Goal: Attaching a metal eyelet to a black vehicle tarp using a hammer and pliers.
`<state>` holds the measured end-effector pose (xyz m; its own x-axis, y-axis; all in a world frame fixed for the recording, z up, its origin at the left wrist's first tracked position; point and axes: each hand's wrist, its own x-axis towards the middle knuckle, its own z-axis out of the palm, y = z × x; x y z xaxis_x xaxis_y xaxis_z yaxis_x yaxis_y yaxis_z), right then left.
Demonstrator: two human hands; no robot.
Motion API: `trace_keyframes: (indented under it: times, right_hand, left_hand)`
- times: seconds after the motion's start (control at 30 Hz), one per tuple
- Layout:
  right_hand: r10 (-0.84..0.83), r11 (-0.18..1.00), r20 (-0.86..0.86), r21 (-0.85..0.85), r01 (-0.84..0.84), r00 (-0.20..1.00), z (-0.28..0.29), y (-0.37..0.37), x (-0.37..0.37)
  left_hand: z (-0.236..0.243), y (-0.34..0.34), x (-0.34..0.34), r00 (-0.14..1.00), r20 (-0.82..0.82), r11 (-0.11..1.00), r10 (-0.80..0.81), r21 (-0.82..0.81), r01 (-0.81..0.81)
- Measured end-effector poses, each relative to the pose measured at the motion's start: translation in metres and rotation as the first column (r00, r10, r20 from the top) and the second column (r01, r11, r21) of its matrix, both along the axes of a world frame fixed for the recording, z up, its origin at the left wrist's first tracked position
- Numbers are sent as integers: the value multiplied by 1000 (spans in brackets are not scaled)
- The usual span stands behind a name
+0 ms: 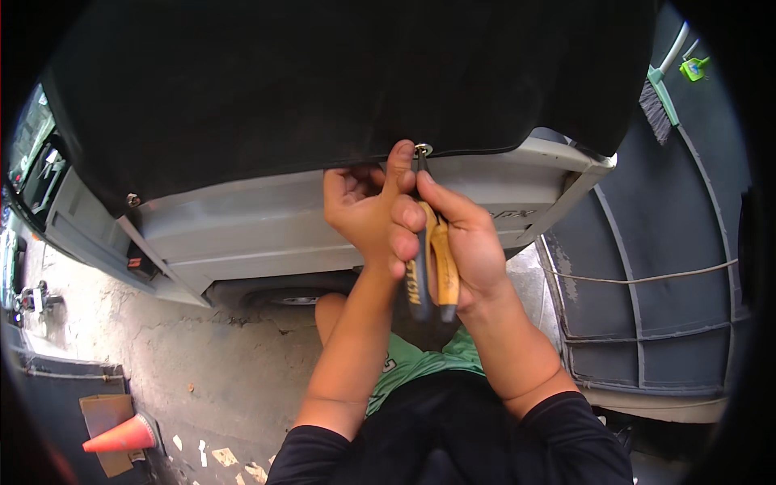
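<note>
A black cover (315, 81) hangs over the upper side of a silver vehicle (259, 214). At the cover's lower hem is a metal eyelet (426, 149). My left hand (362, 217) is closed on the hem just left of that eyelet, thumb in front and the other fingers curled underneath. In my right hand (478, 246) are pliers (446, 263) with yellow and dark grey handles, held upright. Their narrow jaws reach up to the eyelet; what lies between the jaw tips is too small to make out.
Another eyelet (133, 200) sits at the cover's left end. An orange cone (121, 436) lies on cardboard at lower left, near paper scraps on the concrete floor (242, 347). A dark panelled wall (606, 275) stands to the right, with a broom (659, 105) against it.
</note>
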<state>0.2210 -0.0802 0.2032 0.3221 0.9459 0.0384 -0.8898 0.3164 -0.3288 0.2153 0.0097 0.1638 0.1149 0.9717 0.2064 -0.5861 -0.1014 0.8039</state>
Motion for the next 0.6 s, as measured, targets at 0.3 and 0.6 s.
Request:
trace_keyframes:
  times: [0.3, 0.6]
  right_hand:
    - [48, 999, -96, -6, -49, 994, 7, -10, 2]
    - [115, 992, -44, -47, -117, 992, 2, -24, 14]
  left_hand:
    - [-16, -3, 19, 917, -122, 898, 381, 283, -336]
    - [-27, 1, 12, 979, -32, 935, 200, 303, -182]
